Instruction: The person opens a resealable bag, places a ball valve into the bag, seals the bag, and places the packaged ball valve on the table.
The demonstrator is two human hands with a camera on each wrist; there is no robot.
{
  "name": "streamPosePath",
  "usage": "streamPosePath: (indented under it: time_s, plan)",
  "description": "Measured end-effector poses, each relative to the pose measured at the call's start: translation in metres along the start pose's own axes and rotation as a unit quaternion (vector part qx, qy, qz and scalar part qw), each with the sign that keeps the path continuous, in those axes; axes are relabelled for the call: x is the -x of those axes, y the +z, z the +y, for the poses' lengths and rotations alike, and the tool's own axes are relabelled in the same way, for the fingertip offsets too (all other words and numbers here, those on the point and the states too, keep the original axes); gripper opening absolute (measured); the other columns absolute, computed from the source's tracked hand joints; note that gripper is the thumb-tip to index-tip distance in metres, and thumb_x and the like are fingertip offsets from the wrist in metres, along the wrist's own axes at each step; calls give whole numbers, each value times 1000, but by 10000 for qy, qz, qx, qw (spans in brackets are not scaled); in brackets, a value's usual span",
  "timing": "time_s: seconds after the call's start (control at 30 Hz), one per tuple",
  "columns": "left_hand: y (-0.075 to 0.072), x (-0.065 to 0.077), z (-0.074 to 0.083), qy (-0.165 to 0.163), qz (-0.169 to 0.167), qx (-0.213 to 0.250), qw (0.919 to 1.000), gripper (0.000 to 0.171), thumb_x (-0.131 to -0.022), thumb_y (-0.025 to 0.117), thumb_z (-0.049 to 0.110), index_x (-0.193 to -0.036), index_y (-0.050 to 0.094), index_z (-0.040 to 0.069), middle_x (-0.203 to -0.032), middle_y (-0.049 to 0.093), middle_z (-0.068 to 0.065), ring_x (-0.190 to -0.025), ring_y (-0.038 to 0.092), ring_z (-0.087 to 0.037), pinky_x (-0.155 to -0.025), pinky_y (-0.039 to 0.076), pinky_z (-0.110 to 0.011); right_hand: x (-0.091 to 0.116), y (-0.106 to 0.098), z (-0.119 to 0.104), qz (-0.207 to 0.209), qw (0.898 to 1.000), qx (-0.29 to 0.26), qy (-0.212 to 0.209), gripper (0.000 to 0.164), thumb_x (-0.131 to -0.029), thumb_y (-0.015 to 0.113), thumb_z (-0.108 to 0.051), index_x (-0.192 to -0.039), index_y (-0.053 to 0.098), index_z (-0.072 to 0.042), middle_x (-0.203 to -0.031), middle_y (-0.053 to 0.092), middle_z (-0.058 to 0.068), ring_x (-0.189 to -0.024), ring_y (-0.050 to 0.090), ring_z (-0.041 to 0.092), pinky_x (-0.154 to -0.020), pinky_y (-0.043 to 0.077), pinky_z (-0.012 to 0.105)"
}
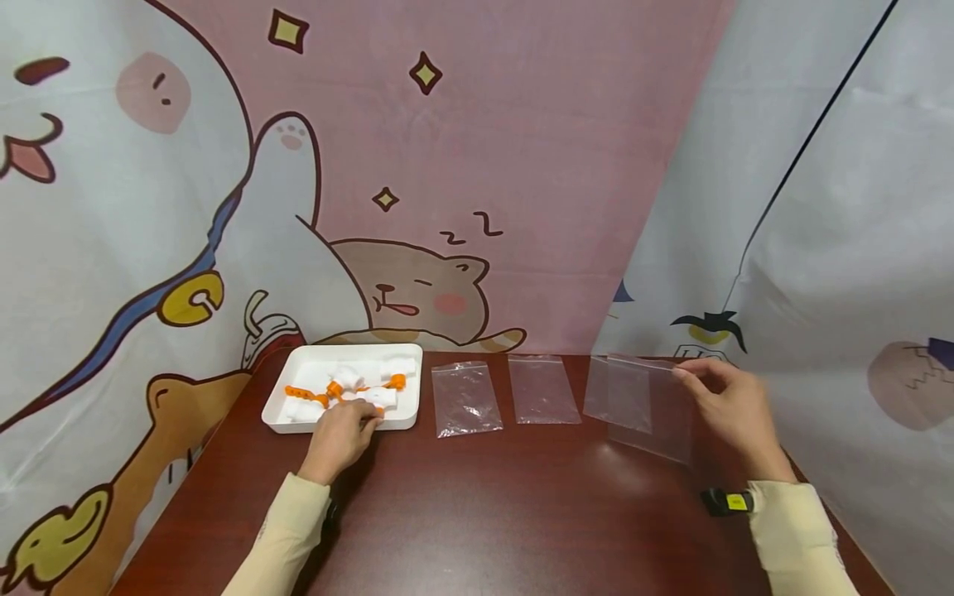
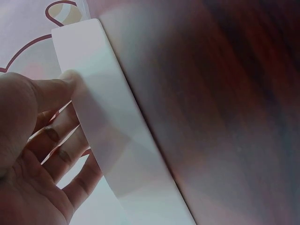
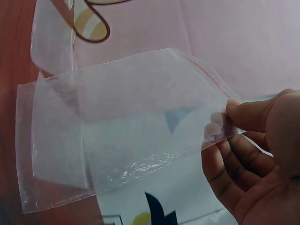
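My left hand (image 1: 341, 439) reaches over the near wall of a white tray (image 1: 279, 422). Inside lie several white pieces (image 1: 398, 366) and orange pieces (image 1: 305, 396). In the left wrist view the thumb lies against the tray's rim, and the wall hides the fingertips, so whether they hold a piece is unclear. My right hand (image 1: 734, 410) pinches a clear zip-lock bag (image 3: 131, 89) by its corner near the red seal line, between thumb and fingers. That bag hangs tilted above the table, partly overlapping another clear bag (image 1: 600, 396) on the table.
Two more clear bags, a left one (image 1: 467, 399) and a middle one (image 1: 544, 391), lie flat in a row right of the tray. The dark red table (image 1: 514, 513) meets a cartoon-printed cloth (image 1: 559, 165) at the back and sides.
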State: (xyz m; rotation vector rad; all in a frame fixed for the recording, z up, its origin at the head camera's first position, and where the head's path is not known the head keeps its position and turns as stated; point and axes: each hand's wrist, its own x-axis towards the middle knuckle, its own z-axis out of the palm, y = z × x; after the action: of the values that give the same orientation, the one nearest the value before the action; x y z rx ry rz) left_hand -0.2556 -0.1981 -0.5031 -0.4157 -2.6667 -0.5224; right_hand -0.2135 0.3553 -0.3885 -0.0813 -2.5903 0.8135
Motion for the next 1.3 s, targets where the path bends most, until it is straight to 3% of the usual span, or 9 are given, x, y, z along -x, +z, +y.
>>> streamPosePath:
  time_s: [0.17, 0.53, 0.93, 1.3]
  plan:
    - [0, 0, 0, -14, -16, -20, 10000, 8, -88, 80, 18, -87, 77, 10, -88, 76, -2, -81, 71, -29, -71, 55, -48, 3, 8, -13, -71, 9998, -194, 9, 33, -99, 67, -43, -114, 73, -15, -105, 74, 14, -87, 59, 22, -64, 45, 19]
    - [2, 1, 0, -45, 25, -1, 10000, 6, -86, 81, 16, -87, 77, 10, -87, 76, -2, -81, 72, -30, -72, 56, -49, 7, 23, -37, 83, 9979, -454, -459, 26, -98, 69, -42, -109, 76, -20, -97, 75, 5, -79, 57, 4, -68, 44, 18]
    - [0, 2, 2, -59, -48, -17, 10000, 6, -88, 79, 16, -88, 78, 9, -88, 76, -3, -81, 72, -28, -72, 56, -48, 8, 39, -67, -24, 9901, -1178, -766, 17, -97, 71, -32, -108, 75, -19, -91, 76, 5, -76, 66, 10, -65, 50, 17]
    - [-4, -1, 7, -225, -266, 122, 9993, 6, -89, 77, 14, -90, 77, 8, -89, 76, -5, -77, 69, -23, -71, 56, -44, 13, 55, -91, -242, 9806, -1612, -1089, 13, -97, 72, -29, -108, 76, -22, -92, 76, 2, -81, 65, 6, -66, 49, 21]
